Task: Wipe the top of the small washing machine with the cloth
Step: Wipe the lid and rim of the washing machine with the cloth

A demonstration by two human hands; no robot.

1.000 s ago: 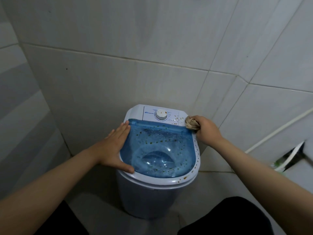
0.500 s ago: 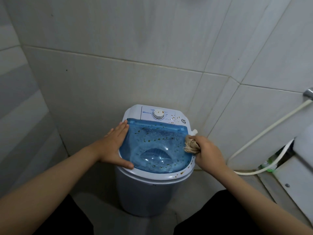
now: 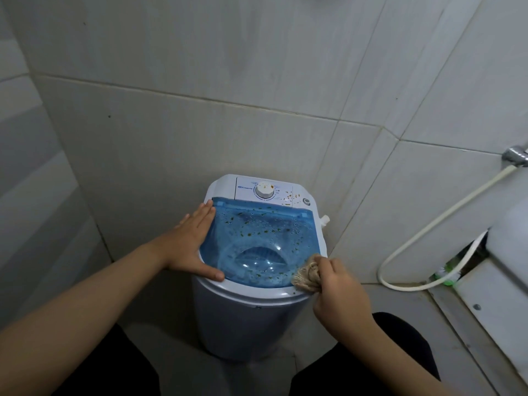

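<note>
Your small white plastic washing machine (image 3: 248,318) stands on the floor against the grey tiled wall (image 3: 200,124), in the corner. Its top carries a translucent blue plastic lid (image 3: 263,238), beaded with droplets and dotted with small green and brown flecks, densest toward the lid's far edge and near rim. Through the lid you can see the rounded drum below; what it holds cannot be told. Behind the lid, the white control panel (image 3: 245,190) has a round white dial (image 3: 264,191) and orange-brown specks toward its right end.

Your left hand (image 3: 191,247) lies flat on the left edge of the machine's top, fingers spread and straight, thumb along the near-left rim. Your right hand (image 3: 337,287) is closed in a fist around a bunched tan woven cloth (image 3: 307,277), which presses on the near-right corner of the top, touching the lid's edge and the white rim.

A pale flexible hose (image 3: 445,221) loops down the right wall from a metal fitting (image 3: 515,155).
</note>
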